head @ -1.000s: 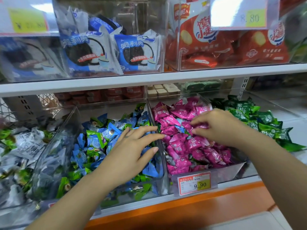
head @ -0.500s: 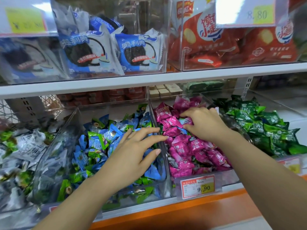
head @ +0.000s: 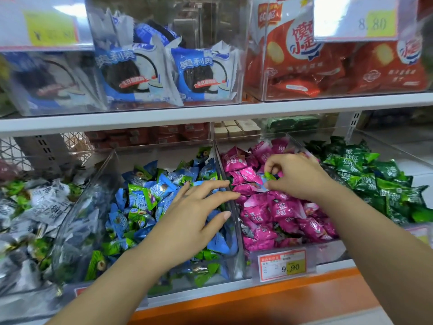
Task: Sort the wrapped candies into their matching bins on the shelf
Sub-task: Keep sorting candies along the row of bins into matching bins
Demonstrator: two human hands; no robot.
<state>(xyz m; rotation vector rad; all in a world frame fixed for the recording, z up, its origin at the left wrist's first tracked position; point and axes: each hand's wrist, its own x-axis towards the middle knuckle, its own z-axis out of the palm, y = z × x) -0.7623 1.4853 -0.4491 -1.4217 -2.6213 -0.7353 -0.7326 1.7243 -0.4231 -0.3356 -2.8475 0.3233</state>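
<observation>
Three clear bins stand side by side on the lower shelf. The middle-left bin (head: 110,165) holds blue and green wrapped candies (head: 145,195). The bin to its right (head: 293,137) is full of pink candies (head: 283,209). My right hand (head: 297,177) is over the pink pile and pinches a small blue and green candy (head: 268,178) between thumb and fingers. My left hand (head: 194,216) hovers flat over the blue and green candies, fingers spread toward the divider, holding nothing. Dark green candies (head: 365,177) fill the bin at the far right.
A bin of silver and green candies (head: 30,212) sits at the far left. A price tag reading 9.90 (head: 282,265) hangs on the pink bin's front. The upper shelf (head: 210,116) carries boxes of blue cookie packs (head: 145,69) and red snack packs (head: 328,66).
My right hand has dug into the back of the pink pile and lifted a blue and green candy out of it. My left hand has stayed over the blue and green bin.
</observation>
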